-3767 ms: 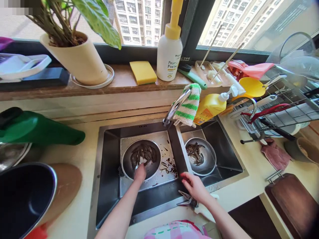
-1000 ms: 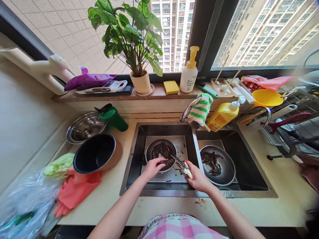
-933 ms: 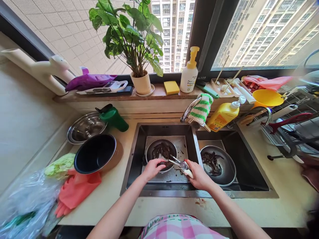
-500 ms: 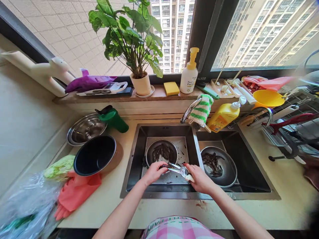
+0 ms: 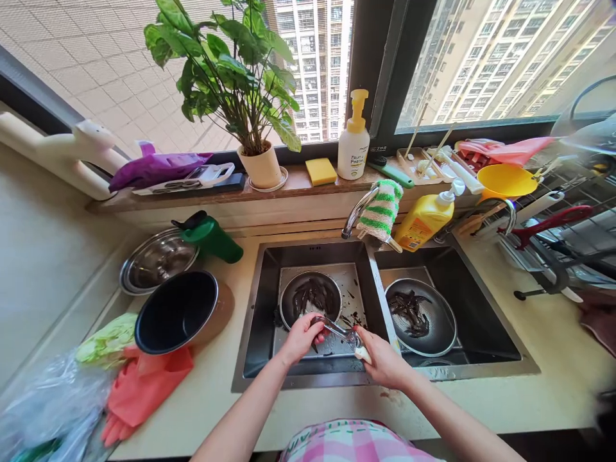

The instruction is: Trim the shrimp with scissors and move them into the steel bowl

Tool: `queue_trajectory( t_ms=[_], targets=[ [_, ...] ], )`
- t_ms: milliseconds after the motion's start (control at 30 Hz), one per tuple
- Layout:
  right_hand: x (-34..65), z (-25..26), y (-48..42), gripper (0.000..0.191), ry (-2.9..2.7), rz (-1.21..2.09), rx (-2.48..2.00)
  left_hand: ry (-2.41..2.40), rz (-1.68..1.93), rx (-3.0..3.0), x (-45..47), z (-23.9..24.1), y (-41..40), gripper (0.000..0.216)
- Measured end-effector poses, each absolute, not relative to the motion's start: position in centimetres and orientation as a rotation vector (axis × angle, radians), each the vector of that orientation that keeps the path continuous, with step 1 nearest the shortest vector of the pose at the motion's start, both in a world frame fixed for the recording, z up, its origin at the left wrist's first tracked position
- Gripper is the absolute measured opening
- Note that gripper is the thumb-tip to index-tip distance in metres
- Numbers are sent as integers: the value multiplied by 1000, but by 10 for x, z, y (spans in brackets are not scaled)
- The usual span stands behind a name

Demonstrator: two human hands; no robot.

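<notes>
The sink [image 5: 255, 369] has two basins side by side, and both hands work over the front of its left basin. The right hand [image 5: 382, 356] has its grip wrapped around the pale handle of a pair of metal shears [image 5: 342, 332], whose blades point across the sink's left basin to the other hand. The left hand [image 5: 303, 338] has its grip pinched together on a small dark item [image 5: 316, 319] right at the blade tips; the fingers hide most of it, and whether the blades meet is too small to tell.

In the sink's left basin, partly behind the left hand, sits a round bowl [image 5: 285, 312] with a heap of dark shrimp [image 5: 312, 296]. Dark scraps [image 5: 355, 318] lie on the basin floor beside that bowl. A mesh-patterned strainer [image 5: 443, 328] stands in the sink's right basin, tilted, with more shrimp inside.

At the back of the sink, a green-and-white striped cloth [image 5: 382, 208] hangs over the faucet [image 5: 356, 213], with a yellow pump bottle [image 5: 423, 223] to its right. On the counter [image 5: 212, 410] left of the sink are a dark-lined pot [image 5: 178, 314], a green jug [image 5: 219, 240] and red gloves [image 5: 149, 391].
</notes>
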State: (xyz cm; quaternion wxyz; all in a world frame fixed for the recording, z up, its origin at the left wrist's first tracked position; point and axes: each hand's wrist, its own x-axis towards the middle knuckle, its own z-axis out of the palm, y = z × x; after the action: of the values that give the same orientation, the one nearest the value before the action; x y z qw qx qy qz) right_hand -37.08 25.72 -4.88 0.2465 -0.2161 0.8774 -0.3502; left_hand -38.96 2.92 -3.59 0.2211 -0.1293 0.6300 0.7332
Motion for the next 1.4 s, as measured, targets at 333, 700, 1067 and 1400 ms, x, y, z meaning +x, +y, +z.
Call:
queue_trajectory(
  t_ms=[333,700,1067,1400],
  targets=[
    [-346,-55,247,53,2306,-1165,-440,1731,2012,-333,-389,-40,35,19],
    [-323,-53,249,55,2297,-1357,-130,1688,1889,-268,-399,-37,67,22],
    [-310,-55,242,34,2323,-1274,58,1640,1794,-249,-407,-40,78,26],
    [-313,-62,239,31,2289,-1287,111,1654,1700,-229,-404,-54,72,28]
  ],
)
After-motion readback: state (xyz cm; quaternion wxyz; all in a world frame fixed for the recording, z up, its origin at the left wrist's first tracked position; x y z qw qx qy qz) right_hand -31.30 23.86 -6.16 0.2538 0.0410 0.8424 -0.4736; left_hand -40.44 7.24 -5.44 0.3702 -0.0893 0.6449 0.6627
